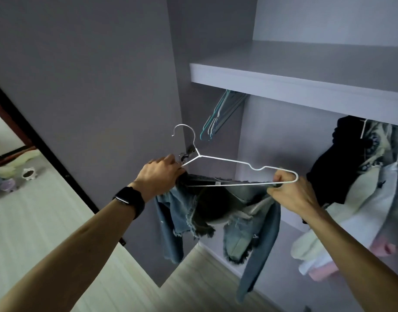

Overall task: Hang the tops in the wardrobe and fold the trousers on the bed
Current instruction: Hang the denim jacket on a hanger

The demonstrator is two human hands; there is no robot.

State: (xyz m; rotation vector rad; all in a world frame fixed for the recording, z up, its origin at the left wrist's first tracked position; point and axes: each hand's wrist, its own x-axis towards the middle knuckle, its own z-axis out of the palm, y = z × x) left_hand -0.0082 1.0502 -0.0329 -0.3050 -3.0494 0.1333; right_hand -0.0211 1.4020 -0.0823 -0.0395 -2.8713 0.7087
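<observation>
A white wire hanger (227,160) is held level in front of the open wardrobe (283,82). Beneath it droops a frayed blue denim top (189,212), its sleeves hanging down. My left hand (162,176), with a dark watch on the wrist, grips the hanger's left end together with the denim. My right hand (292,194) pinches the hanger's right end and the fabric there. The hook points up and left, short of the rail.
Several empty teal hangers (218,115) hang under the shelf at the left of the rail. Dark, cream and patterned tops (360,167) hang at the right. The grey wardrobe door (92,86) stands open on the left. A bed (35,210) with small items lies at far left.
</observation>
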